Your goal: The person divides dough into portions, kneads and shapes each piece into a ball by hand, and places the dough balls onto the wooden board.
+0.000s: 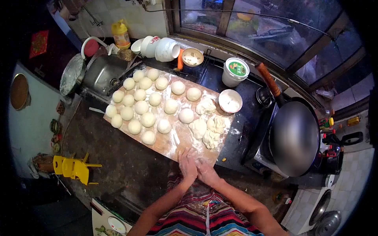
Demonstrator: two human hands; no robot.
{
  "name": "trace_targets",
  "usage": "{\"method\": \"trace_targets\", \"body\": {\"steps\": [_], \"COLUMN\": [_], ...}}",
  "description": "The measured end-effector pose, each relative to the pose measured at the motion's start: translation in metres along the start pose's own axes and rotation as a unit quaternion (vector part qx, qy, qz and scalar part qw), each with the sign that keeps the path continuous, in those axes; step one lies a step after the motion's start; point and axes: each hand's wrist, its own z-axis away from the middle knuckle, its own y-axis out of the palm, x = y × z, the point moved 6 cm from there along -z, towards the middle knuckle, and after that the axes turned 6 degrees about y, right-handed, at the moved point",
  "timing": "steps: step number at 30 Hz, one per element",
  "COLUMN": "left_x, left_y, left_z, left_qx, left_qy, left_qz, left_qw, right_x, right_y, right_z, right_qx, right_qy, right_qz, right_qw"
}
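Note:
A floured wooden board (169,147) carries several round dough balls (171,106) on its left and middle. Rough dough pieces (210,131) lie at its right side. My left hand (188,163) and my right hand (206,171) are close together at the board's near edge, fingers bent downward on the board. Whatever is under the fingers cannot be made out. A bowl of white flour (230,101) stands at the board's right corner.
A sink (103,72) is at the left, beside a metal basin (72,74). White bowls (167,50), a small bowl (192,57) and a lidded tub (235,72) line the window side. A large wok (294,135) sits on the stove at the right. Yellow chairs (73,169) stand lower left.

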Motion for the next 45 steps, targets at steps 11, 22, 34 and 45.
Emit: {"method": "trace_targets", "body": {"steps": [11, 22, 34, 45], "left_x": [0.048, 0.036, 0.049, -0.025], "left_y": [0.034, -0.009, -0.067, -0.013], "left_z": [-0.045, -0.014, -0.020, -0.047], "left_qx": [0.035, 0.029, -0.082, 0.003], "left_qy": [0.079, 0.067, 0.068, 0.247], "left_qz": [-0.113, -0.197, -0.102, -0.158], "left_qw": [0.990, 0.978, 0.989, 0.956], "right_x": [-0.007, 0.022, 0.039, -0.034], "right_y": [-0.043, -0.041, -0.079, -0.088], "right_z": [-0.029, -0.040, -0.025, -0.019], "right_qx": [-0.112, -0.023, -0.099, -0.216], "right_qy": [0.090, 0.027, 0.088, 0.116], "right_qz": [-0.121, -0.043, -0.135, 0.021], "right_qw": [0.982, 0.998, 0.982, 0.969]}}
